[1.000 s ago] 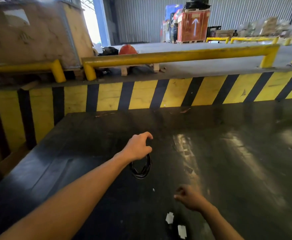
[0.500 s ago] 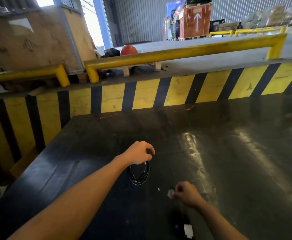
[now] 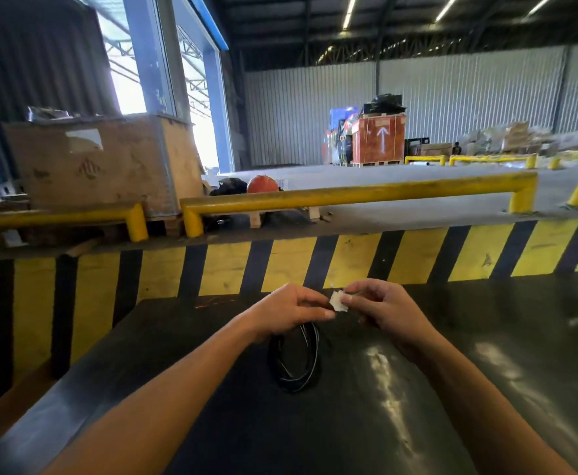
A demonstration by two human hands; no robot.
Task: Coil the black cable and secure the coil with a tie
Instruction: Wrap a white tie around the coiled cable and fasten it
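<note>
Black cable (image 3: 294,358), already wound into a coil, hangs from the left hand (image 3: 289,311) at lower centre of the frame, just above the dark tabletop (image 3: 486,389); its long axis runs top to bottom. The right hand (image 3: 385,311) pinches a small white tie (image 3: 338,301) in narrow fingers (image 3: 349,298), touching the left thumb. The coil's gripped top lies just left of and below the tie, so the tie probably wraps there next.
</note>
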